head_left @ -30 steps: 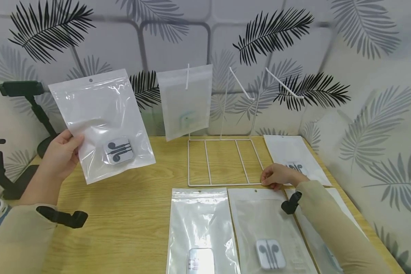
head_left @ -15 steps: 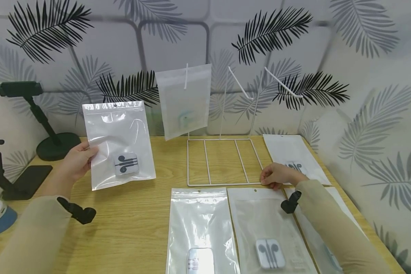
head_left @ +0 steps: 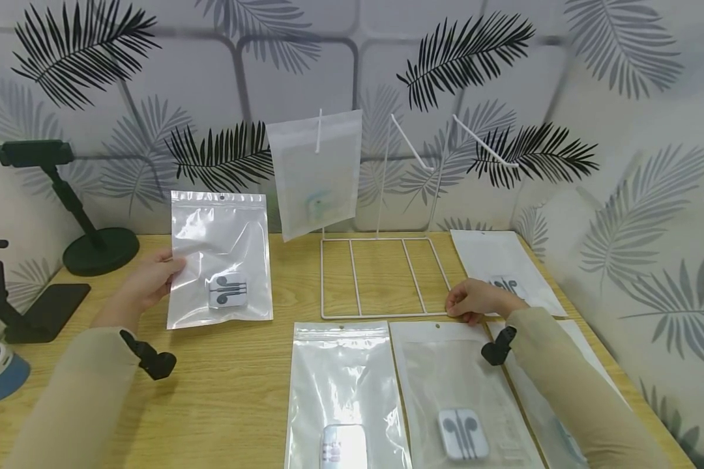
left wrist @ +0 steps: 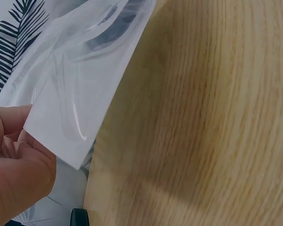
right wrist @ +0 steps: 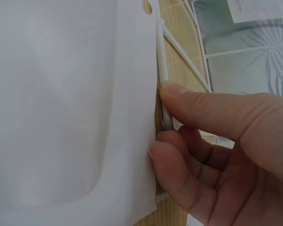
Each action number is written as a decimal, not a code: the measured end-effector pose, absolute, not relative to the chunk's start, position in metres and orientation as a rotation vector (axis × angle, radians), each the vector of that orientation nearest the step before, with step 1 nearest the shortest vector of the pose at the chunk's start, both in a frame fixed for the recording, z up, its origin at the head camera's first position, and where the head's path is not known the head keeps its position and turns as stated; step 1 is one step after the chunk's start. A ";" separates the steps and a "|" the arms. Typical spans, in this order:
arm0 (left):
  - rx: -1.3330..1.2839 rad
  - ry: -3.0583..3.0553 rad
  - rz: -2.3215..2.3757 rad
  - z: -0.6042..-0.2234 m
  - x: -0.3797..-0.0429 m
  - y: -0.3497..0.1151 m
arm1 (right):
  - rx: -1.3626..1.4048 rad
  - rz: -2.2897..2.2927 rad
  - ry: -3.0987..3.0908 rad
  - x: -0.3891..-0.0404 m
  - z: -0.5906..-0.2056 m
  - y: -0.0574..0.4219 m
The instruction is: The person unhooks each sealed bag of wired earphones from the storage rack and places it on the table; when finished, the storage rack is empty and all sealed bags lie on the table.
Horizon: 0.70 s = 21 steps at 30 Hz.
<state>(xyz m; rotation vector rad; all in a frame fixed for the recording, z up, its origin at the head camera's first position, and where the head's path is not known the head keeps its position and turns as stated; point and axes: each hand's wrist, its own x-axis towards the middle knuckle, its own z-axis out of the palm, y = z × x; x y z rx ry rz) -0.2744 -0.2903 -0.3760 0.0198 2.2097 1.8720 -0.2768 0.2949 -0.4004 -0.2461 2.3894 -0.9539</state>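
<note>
My left hand (head_left: 146, 286) pinches the left edge of a clear-and-white zip bag (head_left: 220, 228), held upright above the table. Inside the bag lies a white earphone case (head_left: 227, 290). In the left wrist view, thumb and fingers grip the edge of the same bag (left wrist: 66, 103). At the front right corner of a white wire display rack (head_left: 381, 316), my right hand (head_left: 475, 301) grips the rod between thumb and fingers. The right wrist view shows that rod (right wrist: 163, 61) under the thumb. Another bag (head_left: 317, 176) hangs on the rack's left hook.
Two hooks, a middle one (head_left: 412, 143) and a right one (head_left: 485, 141), jut forward from the rack. In front lie a silvery bag (head_left: 343, 371) and a white bag (head_left: 440, 371), with others at right. A green stand (head_left: 101, 251) and blue tub (head_left: 0, 374) stand left.
My left hand has moved right and down with the bag, which has turned from tilted to nearly upright. The right hand has stayed on the rack.
</note>
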 end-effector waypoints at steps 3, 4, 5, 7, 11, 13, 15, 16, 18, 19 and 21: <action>0.031 2.235 1.822 -0.378 -0.278 -0.288 | -0.245 -0.950 2.392 -0.278 -0.402 0.296; 0.034 2.245 1.804 -0.379 -0.279 -0.287 | -0.237 -0.950 2.392 -0.279 -0.403 0.296; 0.039 2.257 1.785 -0.380 -0.280 -0.286 | -0.233 -0.948 2.393 -0.279 -0.403 0.296; 0.041 2.281 1.748 -0.381 -0.282 -0.285 | -0.235 -0.944 2.393 -0.279 -0.404 0.297; 0.026 2.320 1.684 -0.382 -0.285 -0.281 | -0.235 -0.943 2.391 -0.279 -0.405 0.297; 0.009 2.335 1.653 -0.381 -0.285 -0.279 | -0.248 -0.937 2.393 -0.279 -0.405 0.298; 0.005 2.345 1.630 -0.380 -0.285 -0.277 | -0.230 -0.936 2.397 -0.279 -0.405 0.297; 0.000 2.351 1.617 -0.380 -0.286 -0.277 | -0.225 -0.934 2.399 -0.279 -0.406 0.297; 0.004 2.347 1.611 -0.381 -0.286 -0.276 | -0.222 -0.930 2.404 -0.280 -0.405 0.297; 0.001 2.352 1.601 -0.381 -0.287 -0.275 | -0.217 -0.928 2.404 -0.280 -0.405 0.297; -0.001 2.357 1.585 -0.382 -0.288 -0.274 | -0.212 -0.929 2.405 -0.280 -0.405 0.297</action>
